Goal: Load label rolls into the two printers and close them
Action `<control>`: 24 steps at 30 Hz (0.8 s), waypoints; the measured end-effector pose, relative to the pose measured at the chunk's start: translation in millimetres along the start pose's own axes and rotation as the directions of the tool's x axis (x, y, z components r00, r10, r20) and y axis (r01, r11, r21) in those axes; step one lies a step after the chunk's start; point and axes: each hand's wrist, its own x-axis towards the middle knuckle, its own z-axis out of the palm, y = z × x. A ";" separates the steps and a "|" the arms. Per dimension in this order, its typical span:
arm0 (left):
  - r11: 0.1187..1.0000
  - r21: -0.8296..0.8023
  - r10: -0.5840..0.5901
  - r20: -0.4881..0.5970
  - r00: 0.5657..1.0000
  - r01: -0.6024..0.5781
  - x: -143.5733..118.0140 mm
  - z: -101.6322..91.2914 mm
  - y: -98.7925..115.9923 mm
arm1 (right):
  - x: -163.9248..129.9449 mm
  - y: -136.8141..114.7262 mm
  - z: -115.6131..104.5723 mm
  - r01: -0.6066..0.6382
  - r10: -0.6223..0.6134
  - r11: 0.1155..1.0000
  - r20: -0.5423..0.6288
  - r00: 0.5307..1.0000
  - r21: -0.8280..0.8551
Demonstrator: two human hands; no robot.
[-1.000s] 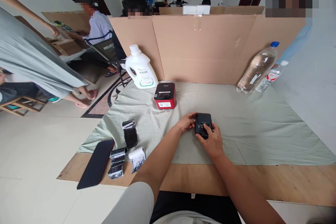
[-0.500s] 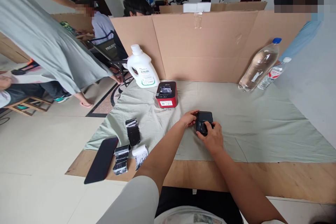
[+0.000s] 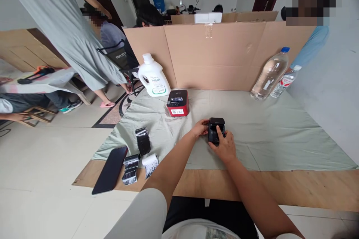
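Observation:
A small black portable printer (image 3: 217, 121) lies on the cloth in front of me, its lid raised over a dark opening. My left hand (image 3: 200, 129) holds its left side, fingertips at the edge. My right hand (image 3: 226, 147) grips the near right side, with the index finger reaching into the opening. To the left, two dark-printed paper rolls (image 3: 143, 142) (image 3: 131, 170) and a white printed paper roll (image 3: 150, 164) lie partly unrolled. Behind them stands a red and black printer (image 3: 178, 103) with a printed strip in its top.
A dark tablet-like slab (image 3: 110, 170) lies at the left table edge. A white detergent jug (image 3: 154, 78), a large water bottle (image 3: 270, 76) and a smaller bottle (image 3: 286, 82) stand at the back, before a cardboard screen (image 3: 215, 56). Other people are beyond and at the left.
The black printer's lid has swung up from nearly flat, exposing the opening. My right index finger has straightened into it. The head view has shifted slightly.

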 end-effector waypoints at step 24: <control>0.256 0.947 0.376 0.088 0.922 -0.195 2.6 42.7 35.2 | 2.3 18.8 17.9 -0.090 0.103 0.961 -0.038 0.994 0.261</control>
